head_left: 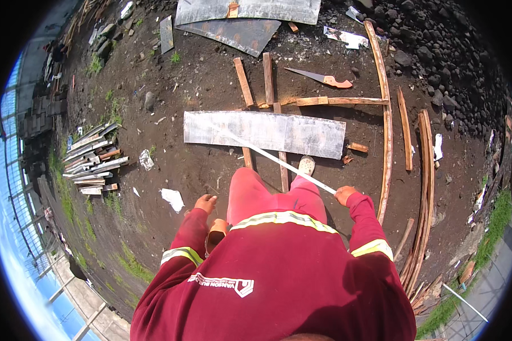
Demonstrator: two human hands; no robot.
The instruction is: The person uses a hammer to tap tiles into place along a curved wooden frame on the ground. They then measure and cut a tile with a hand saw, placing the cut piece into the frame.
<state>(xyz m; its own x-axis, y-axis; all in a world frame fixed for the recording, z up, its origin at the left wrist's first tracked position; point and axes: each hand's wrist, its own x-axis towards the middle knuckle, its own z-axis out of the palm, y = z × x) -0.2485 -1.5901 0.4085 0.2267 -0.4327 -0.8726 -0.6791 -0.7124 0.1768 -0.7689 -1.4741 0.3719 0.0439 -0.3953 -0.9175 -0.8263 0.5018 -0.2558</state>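
Observation:
My right hand (345,195) is closed around one end of a long, thin white strip (279,160). The strip slants away to the left, its far end over a grey weathered panel (264,132). That panel lies across wooden battens (284,170) on the ground in front of my legs. At my left side, my left hand (206,203) hangs with loosely bent fingers and nothing visible in it. A tan pouch (216,233) is close beside it at my waist. Beyond the panel lies a handsaw (320,78) with an orange handle.
Long timbers (385,125) lie on the right, near a dark gravel heap (438,51). A pile of short wood offcuts (94,162) sits at left. Larger grey sheets (247,11) lie at the far side. White scraps (172,199) are scattered on the dirt.

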